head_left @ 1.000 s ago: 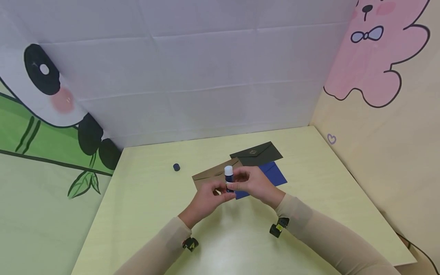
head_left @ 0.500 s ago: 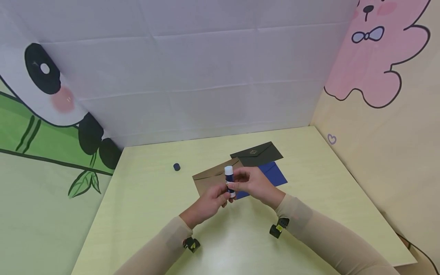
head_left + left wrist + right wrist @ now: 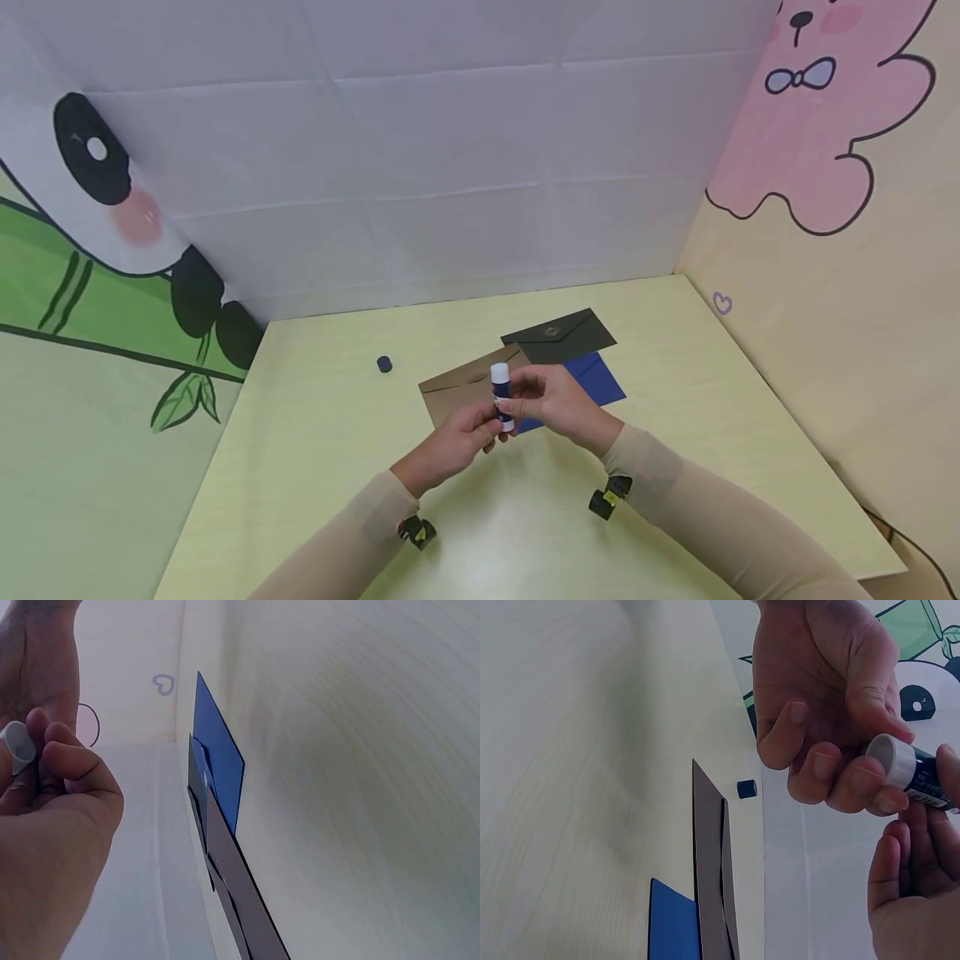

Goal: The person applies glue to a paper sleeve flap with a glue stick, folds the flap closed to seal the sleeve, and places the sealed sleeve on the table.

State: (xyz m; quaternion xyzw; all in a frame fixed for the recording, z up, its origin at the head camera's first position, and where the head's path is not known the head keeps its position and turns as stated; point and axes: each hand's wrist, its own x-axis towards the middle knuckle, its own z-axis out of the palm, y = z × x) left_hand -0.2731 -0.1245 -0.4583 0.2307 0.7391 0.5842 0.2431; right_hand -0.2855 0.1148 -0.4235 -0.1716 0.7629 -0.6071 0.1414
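Observation:
A blue glue stick (image 3: 501, 387) with a white top stands nearly upright between both hands, held up over the table. The left hand (image 3: 454, 439) pinches its white base between thumb and fingers. Higher on the barrel, the right hand (image 3: 561, 402) grips it with thumb and fingertips. From the right wrist, the hollow white base (image 3: 904, 761) shows between the left thumb and fingers. Only the white base end (image 3: 21, 744) shows in the left wrist view. Its small dark blue cap (image 3: 385, 364) lies off on the table to the left.
Behind the hands lie a brown envelope (image 3: 457, 387), a dark green envelope (image 3: 570, 335) and a blue envelope (image 3: 600, 382), overlapping one another on the pale table (image 3: 300, 450). A white cloth wall (image 3: 465, 167) rises at the table's back edge.
The left hand has changed its hold at the bottom of the glue stick, its fingers turning inward so that the white base shows. The right hand stays nearly still.

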